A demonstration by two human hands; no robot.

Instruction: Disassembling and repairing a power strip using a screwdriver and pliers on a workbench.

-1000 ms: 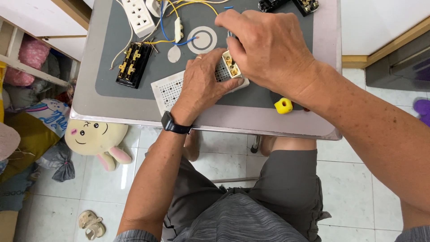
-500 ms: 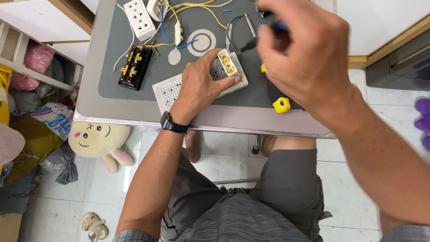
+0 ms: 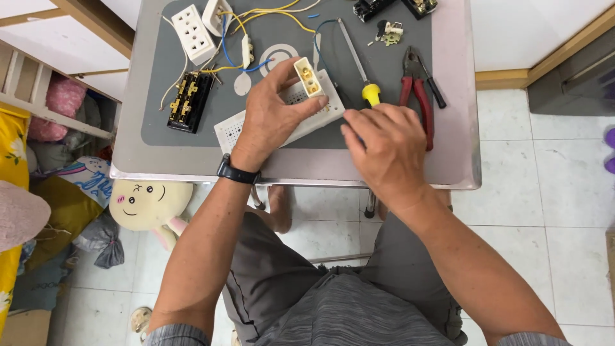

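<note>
My left hand (image 3: 272,112) grips a white perforated panel (image 3: 234,131) and tilts it up off the grey mat (image 3: 160,131), thumb and fingers pinching a cream socket module (image 3: 309,77) on its top. My right hand (image 3: 384,147) lies knuckles-up near the table's front edge, just right of the panel. Its fingers curl over the dark handle of a screwdriver (image 3: 369,94) with a yellow collar, whose shaft points away from me. Red-handled pliers (image 3: 416,96) lie right beside that hand.
On the mat lie a white triple socket (image 3: 192,32), a black terminal block with brass contacts (image 3: 186,99), yellow and blue wires (image 3: 269,13), a white round disc (image 3: 278,61) and small metal parts (image 3: 387,32). A plush toy (image 3: 147,205) sits on the floor at left.
My right hand came down from the far side of the table to the front edge. The pliers now lie on the mat, and the screwdriver has shifted further from me. The left hand tilted the panel up.
</note>
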